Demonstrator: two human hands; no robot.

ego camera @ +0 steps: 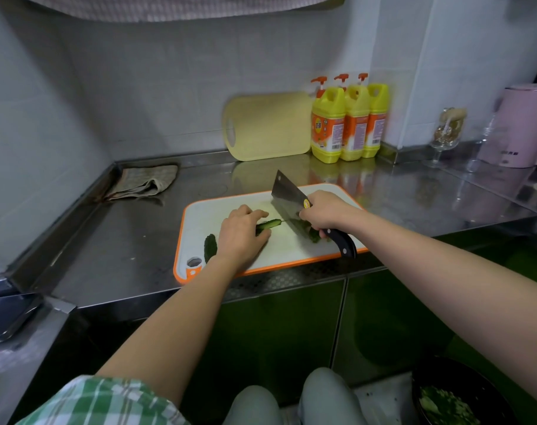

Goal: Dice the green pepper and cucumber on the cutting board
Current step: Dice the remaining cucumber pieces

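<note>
The steel worktop (123,240) carries a white, orange-rimmed cutting board (291,250) at its middle. On it the cleaver (287,196) stands edge-down, the right hand (325,213) with its grip clamped round the handle. The left hand (241,233) has its grip curled over a cucumber strip (268,224) just left of the blade. Another cucumber piece (210,251) lies at the board's near left.
</note>
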